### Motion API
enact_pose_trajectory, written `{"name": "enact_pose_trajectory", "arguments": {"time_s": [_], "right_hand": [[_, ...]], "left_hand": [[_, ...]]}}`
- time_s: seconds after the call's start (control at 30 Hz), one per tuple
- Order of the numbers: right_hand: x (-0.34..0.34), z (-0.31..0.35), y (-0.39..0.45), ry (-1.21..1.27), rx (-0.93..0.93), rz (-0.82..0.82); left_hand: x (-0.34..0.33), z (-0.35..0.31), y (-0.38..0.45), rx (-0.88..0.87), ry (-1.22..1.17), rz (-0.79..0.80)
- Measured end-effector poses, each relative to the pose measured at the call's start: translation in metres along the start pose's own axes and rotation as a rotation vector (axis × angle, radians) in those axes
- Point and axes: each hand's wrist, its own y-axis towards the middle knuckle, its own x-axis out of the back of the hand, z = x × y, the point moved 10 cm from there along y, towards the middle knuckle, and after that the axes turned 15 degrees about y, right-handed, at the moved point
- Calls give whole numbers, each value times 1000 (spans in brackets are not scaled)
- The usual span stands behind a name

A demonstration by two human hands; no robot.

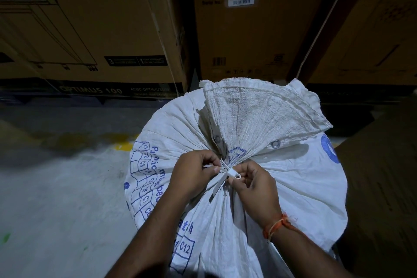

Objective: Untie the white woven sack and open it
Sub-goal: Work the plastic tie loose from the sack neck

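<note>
White woven sack (282, 176) is staying cinched; left hand (194, 171) and right hand (255, 187) fingers are pinching the plastic tie (228, 174), untying barely begun.

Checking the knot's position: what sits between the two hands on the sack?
In the head view, the white tie cinching the neck of the white woven sack lies between the left hand and right hand; both pinch it.
</note>
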Motion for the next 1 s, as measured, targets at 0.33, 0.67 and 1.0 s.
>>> {"name": "enact_pose_trajectory", "arguments": {"time_s": [0.33, 0.67, 1.0], "right_hand": [[1, -4, 2, 7, 4, 5], [0, -5, 3, 5, -2, 17], [-1, -4, 2, -2, -15, 7]], "left_hand": [[-2, -5, -1, -10, 9, 19], [3, 9, 2, 6, 9, 18], [3, 5, 1, -2, 36, 13]]}}
